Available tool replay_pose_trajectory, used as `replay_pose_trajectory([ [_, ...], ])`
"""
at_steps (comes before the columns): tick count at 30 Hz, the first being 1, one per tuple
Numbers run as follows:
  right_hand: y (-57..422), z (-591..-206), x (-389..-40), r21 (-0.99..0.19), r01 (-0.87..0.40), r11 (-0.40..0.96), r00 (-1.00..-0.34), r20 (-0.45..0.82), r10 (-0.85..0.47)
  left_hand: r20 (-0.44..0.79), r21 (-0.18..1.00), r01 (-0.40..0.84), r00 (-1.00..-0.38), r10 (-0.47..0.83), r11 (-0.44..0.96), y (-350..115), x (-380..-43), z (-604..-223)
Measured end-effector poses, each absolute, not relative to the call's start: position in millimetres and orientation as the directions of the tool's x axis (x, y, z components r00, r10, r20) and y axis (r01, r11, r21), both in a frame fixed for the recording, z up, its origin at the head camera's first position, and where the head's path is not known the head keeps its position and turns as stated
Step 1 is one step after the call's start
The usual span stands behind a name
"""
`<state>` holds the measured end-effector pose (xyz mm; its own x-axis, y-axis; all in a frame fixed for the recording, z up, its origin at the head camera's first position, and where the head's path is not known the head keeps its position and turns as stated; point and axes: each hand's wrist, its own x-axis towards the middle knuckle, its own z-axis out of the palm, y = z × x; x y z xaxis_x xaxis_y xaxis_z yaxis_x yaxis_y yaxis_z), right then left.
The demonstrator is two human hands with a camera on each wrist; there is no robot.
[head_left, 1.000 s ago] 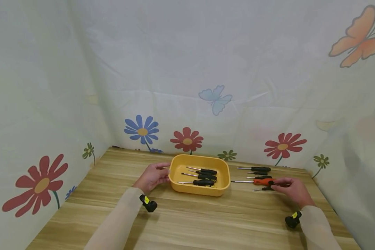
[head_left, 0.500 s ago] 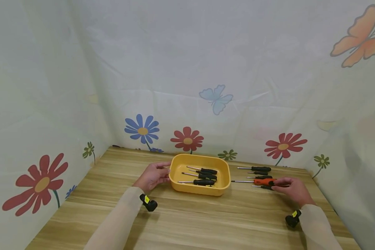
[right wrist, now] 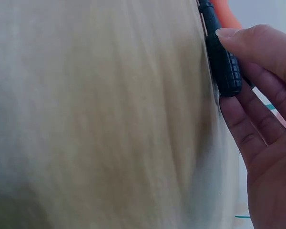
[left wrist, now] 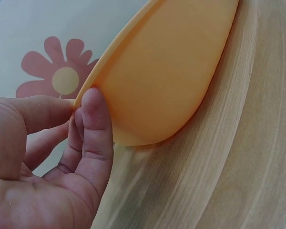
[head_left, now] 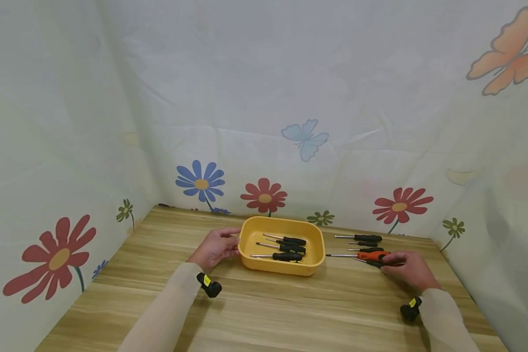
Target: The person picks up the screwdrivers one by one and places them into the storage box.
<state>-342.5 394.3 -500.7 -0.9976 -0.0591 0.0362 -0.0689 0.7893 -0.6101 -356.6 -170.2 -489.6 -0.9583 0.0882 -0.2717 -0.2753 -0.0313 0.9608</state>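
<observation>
At the left end of a yellow plastic box [head_left: 281, 268], my left hand [head_left: 215, 248] holds its rim between curled fingers; the left wrist view shows the fingertips at the edge of the box [left wrist: 157, 71]. Several black-handled screwdrivers [head_left: 289, 256] lie inside it. My right hand [head_left: 411, 270] pinches the handle of a small black screwdriver [right wrist: 224, 67], thumb on top and fingers behind. In the head view this small screwdriver [head_left: 372, 263] slants just in front of an orange-handled screwdriver [head_left: 369, 255], whose end lies close to my fingertips.
Behind the orange one, several black-handled screwdrivers [head_left: 368, 238] lie in a row on the wood-grain table [head_left: 290, 313], right of the box. A flowered cloth [head_left: 347, 190] hangs along the table's back and sides. Each wrist wears a small black camera [head_left: 410, 311].
The small black screwdriver by my right hand has turned, its tip swinging back toward the orange one. My right hand has shifted slightly with it. The left hand and box stay put.
</observation>
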Motion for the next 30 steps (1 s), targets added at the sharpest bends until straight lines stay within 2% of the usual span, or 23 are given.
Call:
replay_pose_trajectory([
  [20,389.8,-501.5,-338.5,-0.566,-0.109,0.817,-0.993,0.03,-0.111,-0.282,0.958,-0.285,-0.956,0.079,-0.022,-170.2,-356.2,-487.7],
  [30,384.1,-495.4,-330.4,-0.615,-0.075,0.785,-0.997,0.028,-0.074,-0.268,0.962,-0.271,-0.959,0.091,-0.022,-170.5,-356.7,-488.8],
])
